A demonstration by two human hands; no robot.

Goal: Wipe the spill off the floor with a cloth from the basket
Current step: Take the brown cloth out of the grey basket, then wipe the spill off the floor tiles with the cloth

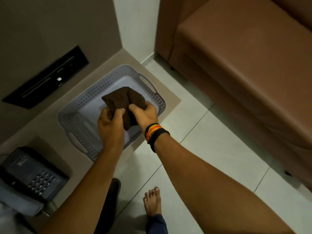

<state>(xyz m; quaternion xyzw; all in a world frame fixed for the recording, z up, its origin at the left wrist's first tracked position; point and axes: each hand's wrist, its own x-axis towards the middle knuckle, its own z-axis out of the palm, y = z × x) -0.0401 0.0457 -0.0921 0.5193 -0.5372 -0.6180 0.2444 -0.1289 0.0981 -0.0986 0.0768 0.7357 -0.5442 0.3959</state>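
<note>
You hold the brown cloth (124, 100) bunched in both hands, left hand (110, 123) and right hand (145, 114), just above the basket (76, 122); no spill shows, so a loose hanging end could snag the basket rim as you lift

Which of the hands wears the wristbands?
The right hand: black and orange wristbands circle its wrist. The left hand, also gripping the brown cloth, has a bare wrist.
</note>
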